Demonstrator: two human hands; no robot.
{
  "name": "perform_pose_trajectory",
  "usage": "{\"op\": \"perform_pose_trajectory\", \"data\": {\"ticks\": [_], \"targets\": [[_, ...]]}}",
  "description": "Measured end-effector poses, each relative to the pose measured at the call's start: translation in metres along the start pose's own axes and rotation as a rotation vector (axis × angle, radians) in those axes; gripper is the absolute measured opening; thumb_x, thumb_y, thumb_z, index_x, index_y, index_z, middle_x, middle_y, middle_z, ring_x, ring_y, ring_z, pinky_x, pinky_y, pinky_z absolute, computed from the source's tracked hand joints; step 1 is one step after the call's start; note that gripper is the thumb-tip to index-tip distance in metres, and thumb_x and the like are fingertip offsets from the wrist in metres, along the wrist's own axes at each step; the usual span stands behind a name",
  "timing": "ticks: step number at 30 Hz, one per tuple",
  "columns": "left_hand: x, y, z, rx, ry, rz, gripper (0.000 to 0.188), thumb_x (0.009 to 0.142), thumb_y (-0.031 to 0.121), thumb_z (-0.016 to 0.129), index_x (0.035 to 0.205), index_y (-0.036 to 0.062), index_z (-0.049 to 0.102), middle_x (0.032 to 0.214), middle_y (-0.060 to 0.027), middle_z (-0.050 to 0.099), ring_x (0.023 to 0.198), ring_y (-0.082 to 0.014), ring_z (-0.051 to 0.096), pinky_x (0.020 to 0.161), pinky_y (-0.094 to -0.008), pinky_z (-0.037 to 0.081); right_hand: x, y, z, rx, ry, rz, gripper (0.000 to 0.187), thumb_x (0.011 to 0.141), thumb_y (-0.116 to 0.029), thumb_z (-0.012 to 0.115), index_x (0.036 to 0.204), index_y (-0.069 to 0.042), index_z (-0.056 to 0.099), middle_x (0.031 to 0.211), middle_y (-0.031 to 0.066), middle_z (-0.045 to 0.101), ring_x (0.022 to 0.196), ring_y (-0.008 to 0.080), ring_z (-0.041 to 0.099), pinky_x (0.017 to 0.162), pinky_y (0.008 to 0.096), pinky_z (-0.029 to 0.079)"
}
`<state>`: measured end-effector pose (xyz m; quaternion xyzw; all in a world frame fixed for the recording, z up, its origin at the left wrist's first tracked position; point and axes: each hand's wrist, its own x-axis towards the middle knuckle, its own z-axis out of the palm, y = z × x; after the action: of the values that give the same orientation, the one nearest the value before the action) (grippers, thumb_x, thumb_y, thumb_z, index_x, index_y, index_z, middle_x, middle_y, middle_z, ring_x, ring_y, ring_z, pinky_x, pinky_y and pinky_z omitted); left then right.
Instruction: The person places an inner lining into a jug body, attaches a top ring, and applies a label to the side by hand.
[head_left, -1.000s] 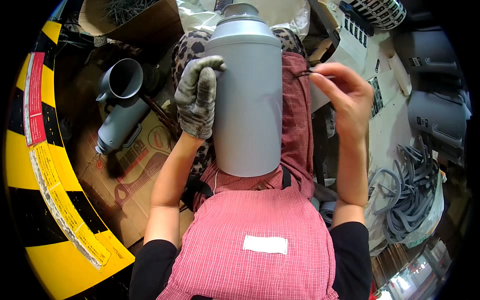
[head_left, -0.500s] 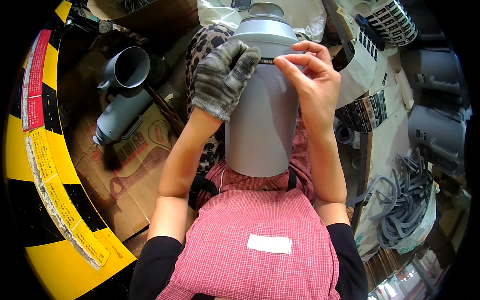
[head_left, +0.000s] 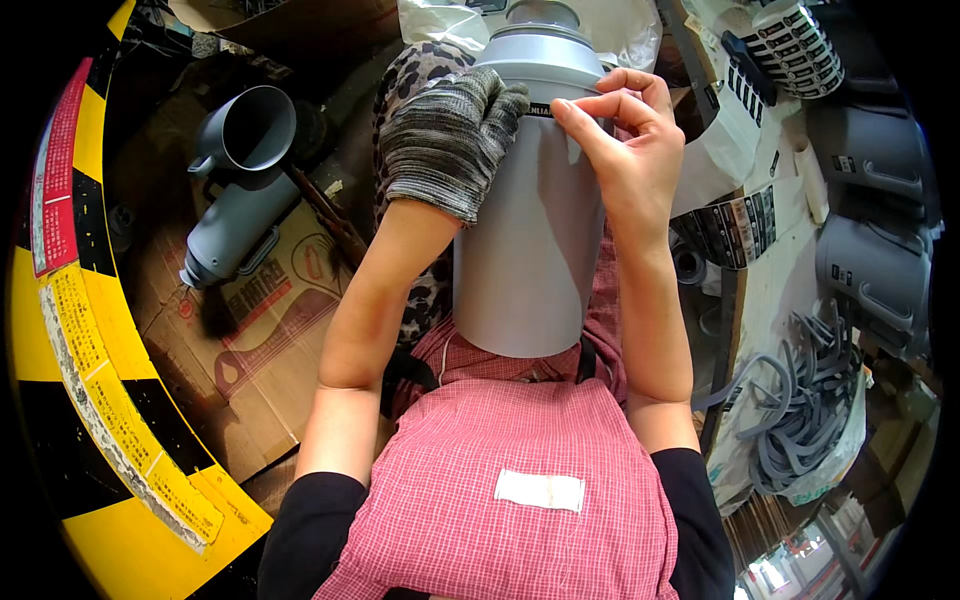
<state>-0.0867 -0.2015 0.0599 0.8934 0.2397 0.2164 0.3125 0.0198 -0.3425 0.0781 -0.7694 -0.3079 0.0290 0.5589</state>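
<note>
A large grey flask body (head_left: 525, 235) lies across my lap, its narrow metal neck pointing away from me. Just below its paler shoulder band, a small black label strip (head_left: 539, 110) with white print spans the gap between my two hands. My left hand (head_left: 445, 145), in a grey-striped knit glove, is closed with thumb and fingertips at the label's left end. Bare, my right hand (head_left: 635, 130) pinches toward the label's right end with thumb and index finger. Whether the strip lies fully flat on the flask I cannot tell.
At the left, a grey jug (head_left: 245, 130) and a grey flask (head_left: 235, 235) rest by a flattened cardboard box (head_left: 275, 370), inside a yellow-black striped barrier (head_left: 85, 400). On the right bench are label sheets (head_left: 735, 230), a label roll (head_left: 795, 50), grey straps (head_left: 790, 420) and grey jugs (head_left: 870, 270).
My gloved left hand has turned slightly, its back now more toward me. The label and both fingertips have moved slightly up the flask, and more of the strip shows.
</note>
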Motion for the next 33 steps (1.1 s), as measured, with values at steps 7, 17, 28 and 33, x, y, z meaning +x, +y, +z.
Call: {"op": "perform_pose_trajectory", "data": {"ticks": [7,17,28,33], "targets": [[-0.001,-0.008,0.003,0.101,-0.019,-0.034,0.035,0.095,0.041,0.065,0.091,0.0064,0.069,0.088,-0.0162,0.071,0.081,-0.0373,0.066,0.071,-0.0453,0.052,0.005,0.008,-0.004,-0.162,-0.058,-0.142,0.021,0.071,-0.011,0.087,0.081,-0.001,0.071,0.098,0.0029,0.057,0.086,0.0125,0.058,0.074,0.0260,0.047],[0.014,-0.022,0.009,-0.215,0.179,0.180,0.092,0.076,0.078,0.065,0.136,0.0092,0.052,0.134,-0.0236,0.048,0.125,-0.0396,0.046,0.105,-0.0482,0.039,-0.034,0.041,-0.071,0.544,-0.010,0.392,0.027,0.088,-0.003,0.072,0.115,-0.001,0.067,0.095,0.0005,0.065,0.089,0.0072,0.061,0.082,0.0213,0.049],[0.118,-0.069,0.042,-0.604,-0.078,0.081,0.047,0.100,0.021,0.061,0.142,0.0036,0.050,0.132,-0.0101,0.061,0.116,-0.0196,0.058,0.100,-0.0361,0.048,-0.241,0.018,-0.296,-0.089,-0.102,0.604,0.015,0.093,-0.013,0.068,0.102,-0.001,0.069,0.096,-0.0003,0.067,0.092,0.0081,0.060,0.085,0.0243,0.048],[0.203,-0.051,0.018,-0.145,-0.757,0.585,0.056,0.097,0.023,0.059,0.148,0.0035,0.047,0.141,-0.0153,0.058,0.132,-0.0275,0.052,0.110,-0.0379,0.041,-0.384,0.025,-0.302,-0.443,-0.257,0.766,0.017,0.088,-0.019,0.071,0.097,-0.004,0.071,0.091,0.0113,0.069,0.090,0.0253,0.068,0.081,0.0353,0.053]]}}
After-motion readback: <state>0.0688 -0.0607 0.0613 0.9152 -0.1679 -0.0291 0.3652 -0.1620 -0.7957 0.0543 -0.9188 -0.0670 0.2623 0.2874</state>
